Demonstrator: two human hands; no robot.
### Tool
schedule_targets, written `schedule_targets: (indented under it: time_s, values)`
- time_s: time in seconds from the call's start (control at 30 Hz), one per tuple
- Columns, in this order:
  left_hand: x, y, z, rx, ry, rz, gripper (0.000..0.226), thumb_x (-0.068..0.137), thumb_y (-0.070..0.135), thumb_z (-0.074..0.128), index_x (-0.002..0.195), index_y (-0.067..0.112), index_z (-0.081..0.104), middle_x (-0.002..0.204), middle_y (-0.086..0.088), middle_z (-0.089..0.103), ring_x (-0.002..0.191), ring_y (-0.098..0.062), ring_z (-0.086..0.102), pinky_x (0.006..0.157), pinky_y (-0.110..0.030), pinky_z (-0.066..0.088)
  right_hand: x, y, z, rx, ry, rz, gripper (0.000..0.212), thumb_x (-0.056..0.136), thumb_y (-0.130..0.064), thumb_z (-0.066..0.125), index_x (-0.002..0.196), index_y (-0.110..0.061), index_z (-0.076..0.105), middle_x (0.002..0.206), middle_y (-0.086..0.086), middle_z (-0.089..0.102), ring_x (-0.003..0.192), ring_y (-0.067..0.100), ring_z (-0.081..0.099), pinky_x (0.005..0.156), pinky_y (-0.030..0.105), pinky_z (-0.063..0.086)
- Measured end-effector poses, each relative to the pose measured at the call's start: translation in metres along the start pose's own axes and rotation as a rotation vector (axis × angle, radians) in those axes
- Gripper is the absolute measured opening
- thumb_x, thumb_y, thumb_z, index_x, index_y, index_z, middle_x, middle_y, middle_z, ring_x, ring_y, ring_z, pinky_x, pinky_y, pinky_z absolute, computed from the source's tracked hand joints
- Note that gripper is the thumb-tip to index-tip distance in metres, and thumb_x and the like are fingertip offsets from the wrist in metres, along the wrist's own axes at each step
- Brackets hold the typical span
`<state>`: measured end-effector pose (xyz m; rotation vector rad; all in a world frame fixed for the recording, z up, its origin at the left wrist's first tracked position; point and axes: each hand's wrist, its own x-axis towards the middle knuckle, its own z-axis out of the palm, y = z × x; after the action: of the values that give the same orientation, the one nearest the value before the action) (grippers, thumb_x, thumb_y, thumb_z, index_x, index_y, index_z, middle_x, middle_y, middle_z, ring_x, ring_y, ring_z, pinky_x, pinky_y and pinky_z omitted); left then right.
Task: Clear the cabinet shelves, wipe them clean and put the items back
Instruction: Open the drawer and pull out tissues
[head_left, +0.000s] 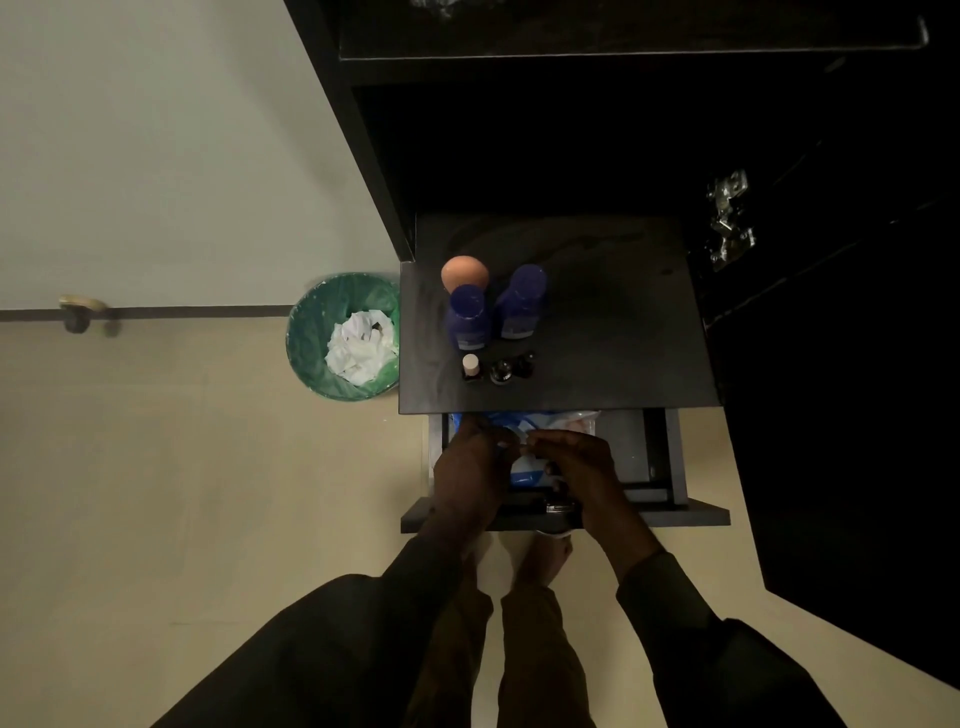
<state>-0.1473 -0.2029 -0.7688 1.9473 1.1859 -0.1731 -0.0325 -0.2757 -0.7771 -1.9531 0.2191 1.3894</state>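
Two hands in the open drawer

Both hands meet low in the frame's centre: left hand (470, 467) and right hand (569, 470) pinch a blue-and-white packet (524, 467) inside the drawer (660, 467). Its long axis cannot be told. Two blue bottles (470, 317) stand upright on the tabletop (623, 338) above.

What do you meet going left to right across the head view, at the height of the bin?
Door stopper → green-lined waste bin holding crumpled white tissues → nearer blue bottle → farther blue bottle → bare dark cabinet top → dark cabinet door.
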Motion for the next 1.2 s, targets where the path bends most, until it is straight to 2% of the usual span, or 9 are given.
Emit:
schedule_targets:
  time_s: [0.17, 0.27, 0.37, 0.5, 0.63, 0.83, 0.97, 1.13, 1.2]
  values:
    - [0.007, -0.005, -0.005, 0.091, -0.019, 0.051, 0.02, 0.096, 0.018, 0.059, 0.115, 0.015, 0.065, 0.123, -0.004, 0.061, 0.109, -0.016, 0.062, 0.096, -0.028, 0.051, 0.002, 0.008, 0.0, -0.226, 0.001, -0.175, 0.036, 0.087, -0.034, 0.071, 0.117, -0.014, 0.064, 0.113, 0.006, 0.067, 0.092, 0.014, 0.06, 0.088, 0.033, 0.051]
    - [0.006, -0.008, -0.002, -0.146, -0.026, -0.039, 0.02, 0.096, 0.014, 0.058, 0.114, 0.008, 0.064, 0.117, -0.009, 0.065, 0.105, -0.021, 0.064, 0.096, -0.037, 0.052, -0.003, 0.017, -0.001, -0.509, 0.01, -0.385, 0.027, 0.09, -0.036, 0.067, 0.112, -0.02, 0.067, 0.1, -0.008, 0.063, 0.088, 0.005, 0.056, 0.087, 0.025, 0.046]
    - [0.006, -0.01, -0.001, -0.379, -0.018, -0.135, 0.017, 0.098, 0.018, 0.055, 0.111, 0.011, 0.063, 0.112, -0.008, 0.068, 0.101, -0.019, 0.066, 0.095, -0.043, 0.053, 0.001, 0.026, -0.002, -0.617, 0.104, -0.443, 0.025, 0.09, -0.031, 0.067, 0.113, -0.021, 0.068, 0.109, -0.006, 0.066, 0.098, 0.01, 0.061, 0.091, 0.03, 0.05]
    - [0.002, -0.012, 0.001, -0.422, 0.012, -0.159, 0.013, 0.1, 0.02, 0.051, 0.109, 0.016, 0.06, 0.104, 0.002, 0.066, 0.093, -0.01, 0.064, 0.084, -0.027, 0.054, 0.003, 0.025, 0.001, -0.683, 0.16, -0.409, 0.025, 0.091, -0.031, 0.065, 0.113, -0.02, 0.064, 0.11, 0.0, 0.066, 0.098, 0.013, 0.063, 0.089, 0.032, 0.053]
    - [-0.005, -0.012, 0.002, -0.464, 0.115, -0.194, 0.011, 0.101, 0.017, 0.049, 0.109, 0.017, 0.056, 0.101, 0.007, 0.06, 0.083, 0.001, 0.059, 0.071, -0.013, 0.047, 0.001, 0.019, 0.001, -0.685, 0.17, -0.471, 0.025, 0.09, -0.035, 0.064, 0.108, -0.018, 0.063, 0.102, -0.001, 0.065, 0.09, 0.011, 0.063, 0.083, 0.032, 0.055]
    - [-0.025, -0.007, 0.001, -0.49, 0.356, -0.107, 0.008, 0.099, 0.031, 0.052, 0.099, 0.027, 0.06, 0.095, 0.012, 0.063, 0.091, -0.004, 0.062, 0.081, -0.027, 0.053, 0.001, 0.026, -0.005, -0.502, 0.189, -0.465, 0.025, 0.094, -0.034, 0.06, 0.11, -0.015, 0.064, 0.106, 0.0, 0.065, 0.089, 0.007, 0.061, 0.082, 0.025, 0.051]
    - [-0.04, 0.003, -0.004, -0.503, 0.359, -0.011, 0.009, 0.099, 0.03, 0.051, 0.099, 0.038, 0.054, 0.098, 0.019, 0.061, 0.093, 0.005, 0.06, 0.078, -0.007, 0.047, -0.004, 0.025, -0.006, -0.42, 0.126, -0.462, 0.025, 0.093, -0.032, 0.063, 0.109, -0.013, 0.068, 0.1, -0.005, 0.062, 0.087, 0.005, 0.06, 0.083, 0.026, 0.052]
    - [-0.047, 0.012, -0.009, -0.485, 0.423, 0.059, 0.019, 0.097, 0.047, 0.049, 0.104, 0.031, 0.056, 0.099, 0.02, 0.063, 0.096, -0.003, 0.063, 0.082, -0.023, 0.052, 0.001, 0.031, -0.01, -0.369, 0.071, -0.441, 0.029, 0.089, -0.027, 0.069, 0.114, -0.012, 0.068, 0.112, -0.002, 0.066, 0.102, 0.011, 0.061, 0.083, 0.019, 0.046]
    - [-0.049, 0.019, -0.014, -0.61, 0.421, 0.056, 0.007, 0.099, 0.035, 0.051, 0.099, 0.03, 0.056, 0.091, 0.025, 0.066, 0.09, 0.0, 0.065, 0.075, -0.015, 0.053, -0.001, 0.029, -0.012, -0.154, 0.042, -0.344, 0.032, 0.089, -0.028, 0.069, 0.116, -0.01, 0.065, 0.111, 0.005, 0.068, 0.097, 0.015, 0.064, 0.074, 0.02, 0.049]
